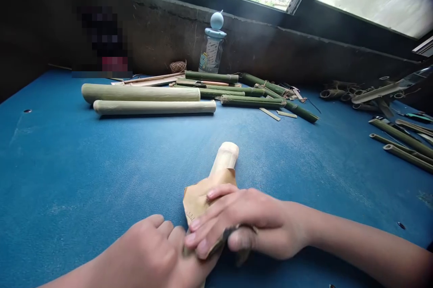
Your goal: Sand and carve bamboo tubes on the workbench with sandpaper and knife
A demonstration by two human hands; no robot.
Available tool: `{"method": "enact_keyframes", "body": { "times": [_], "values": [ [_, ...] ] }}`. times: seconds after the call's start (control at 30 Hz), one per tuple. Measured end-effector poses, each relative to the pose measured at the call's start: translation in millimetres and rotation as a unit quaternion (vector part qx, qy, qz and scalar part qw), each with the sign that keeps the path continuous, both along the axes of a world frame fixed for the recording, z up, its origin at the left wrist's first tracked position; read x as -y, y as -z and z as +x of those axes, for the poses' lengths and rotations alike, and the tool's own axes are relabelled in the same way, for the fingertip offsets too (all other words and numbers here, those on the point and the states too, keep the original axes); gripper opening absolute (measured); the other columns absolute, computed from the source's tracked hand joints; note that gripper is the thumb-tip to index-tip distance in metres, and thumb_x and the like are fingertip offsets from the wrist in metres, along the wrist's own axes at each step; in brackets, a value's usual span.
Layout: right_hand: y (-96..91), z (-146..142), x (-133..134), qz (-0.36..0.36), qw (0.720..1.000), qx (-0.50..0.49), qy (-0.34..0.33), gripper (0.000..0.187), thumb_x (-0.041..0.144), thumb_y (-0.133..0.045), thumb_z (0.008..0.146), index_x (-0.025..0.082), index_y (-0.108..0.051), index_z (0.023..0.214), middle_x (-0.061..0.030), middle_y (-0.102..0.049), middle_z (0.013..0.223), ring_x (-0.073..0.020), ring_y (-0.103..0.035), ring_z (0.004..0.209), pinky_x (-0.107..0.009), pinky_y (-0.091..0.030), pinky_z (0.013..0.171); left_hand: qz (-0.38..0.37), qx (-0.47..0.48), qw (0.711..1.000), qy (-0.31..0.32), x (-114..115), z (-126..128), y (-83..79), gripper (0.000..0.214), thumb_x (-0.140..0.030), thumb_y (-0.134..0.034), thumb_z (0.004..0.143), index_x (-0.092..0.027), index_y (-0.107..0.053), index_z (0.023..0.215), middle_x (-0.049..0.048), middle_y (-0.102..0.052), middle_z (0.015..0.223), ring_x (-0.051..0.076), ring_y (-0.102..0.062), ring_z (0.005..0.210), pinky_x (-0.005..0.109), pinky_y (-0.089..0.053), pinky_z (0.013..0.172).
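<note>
Right grip [250, 225] pinches brown paper [203, 197] around a pale bamboo stick [226, 157], my fingers pressed across the top, thumb beneath. My left grip [149, 252] curls closed on the paper's lower end. Stick pokes forward from both grips, over the blue worktop [84, 179].

Both arms bare to the frame edge. Left hand [149, 252] at 7 o'clock, right hand [252, 222] near 5 o'clock; slim fingers [223, 191], nails [195, 224] trimmed short, rounded.
</note>
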State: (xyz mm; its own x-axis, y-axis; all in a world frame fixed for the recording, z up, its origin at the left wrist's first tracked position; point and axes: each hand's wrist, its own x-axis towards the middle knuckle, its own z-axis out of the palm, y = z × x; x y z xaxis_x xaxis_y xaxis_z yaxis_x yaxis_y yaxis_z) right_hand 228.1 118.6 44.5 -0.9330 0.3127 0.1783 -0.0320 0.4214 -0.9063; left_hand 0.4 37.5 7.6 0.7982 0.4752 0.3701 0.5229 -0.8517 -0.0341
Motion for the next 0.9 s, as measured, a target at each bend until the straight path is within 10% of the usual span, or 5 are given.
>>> {"method": "enact_keyframes", "body": {
  "times": [0.1, 0.33, 0.57, 0.73, 0.9],
  "values": [
    [0.9, 5.6, -3.5, -0.082, 0.969, -0.113, 0.203, 0.027, 0.031, -0.046, 0.104, 0.020, -0.068, 0.115, -0.0062, -0.073, 0.122, -0.0187, -0.066, 0.119, -0.038, -0.045, 0.111, -0.023, -0.042, 0.999, -0.001, -1.2, 0.6, -3.6, 0.049, -0.039, -0.023, 0.102, -0.016, -0.061, 0.122, 0.0010, -0.060, 0.056, 0.020, -0.055, 0.041, 0.032, -0.046, 0.040],
    [-10.2, 22.7, -36.6, -0.250, 0.733, -0.321, 0.545, 0.026, 0.035, -0.049, 0.102, 0.023, -0.070, 0.111, -0.0020, -0.072, 0.117, -0.0156, -0.070, 0.105, -0.032, -0.058, 0.098, -0.072, -0.055, 0.996, 0.012, -2.3, -2.9, -18.3, 0.048, -0.040, -0.029, 0.100, -0.014, -0.056, 0.130, 0.0019, -0.062, 0.061, 0.021, -0.056, 0.043, 0.034, -0.049, 0.041],
    [-6.6, 21.6, -24.1, -0.090, 0.917, -0.225, 0.317, 0.036, 0.051, -0.052, 0.098, 0.053, -0.052, 0.134, 0.0083, -0.061, 0.138, -0.0181, -0.061, 0.125, -0.040, -0.047, 0.110, -0.097, -0.044, 0.994, 0.007, -1.1, -2.8, -16.6, 0.044, -0.041, -0.036, 0.098, -0.016, -0.052, 0.130, -0.0005, -0.062, 0.061, 0.021, -0.056, 0.043, 0.035, -0.051, 0.044],
    [-4.7, 25.7, -22.2, -0.029, 0.999, 0.022, 0.002, 0.045, 0.058, -0.044, 0.099, 0.028, -0.068, 0.122, -0.0042, -0.075, 0.111, -0.0227, -0.070, 0.104, -0.047, -0.034, 0.115, -0.124, -0.057, 0.991, 0.009, -1.6, -1.2, -17.9, 0.035, -0.043, -0.037, 0.097, -0.019, -0.058, 0.112, -0.0014, -0.058, 0.058, 0.020, -0.054, 0.043, 0.031, -0.047, 0.043],
    [3.1, 20.7, -17.2, 0.156, 0.950, 0.129, 0.236, 0.042, 0.050, -0.046, 0.100, 0.017, -0.064, 0.080, -0.0012, -0.063, 0.068, -0.0128, -0.054, 0.060, -0.026, -0.042, 0.060, -0.130, -0.060, 0.990, -0.001, -1.5, -2.3, -18.1, 0.026, -0.045, -0.042, 0.094, -0.025, -0.057, 0.102, -0.0024, -0.057, 0.058, 0.020, -0.051, 0.042, 0.032, -0.044, 0.043]
  ]
}}
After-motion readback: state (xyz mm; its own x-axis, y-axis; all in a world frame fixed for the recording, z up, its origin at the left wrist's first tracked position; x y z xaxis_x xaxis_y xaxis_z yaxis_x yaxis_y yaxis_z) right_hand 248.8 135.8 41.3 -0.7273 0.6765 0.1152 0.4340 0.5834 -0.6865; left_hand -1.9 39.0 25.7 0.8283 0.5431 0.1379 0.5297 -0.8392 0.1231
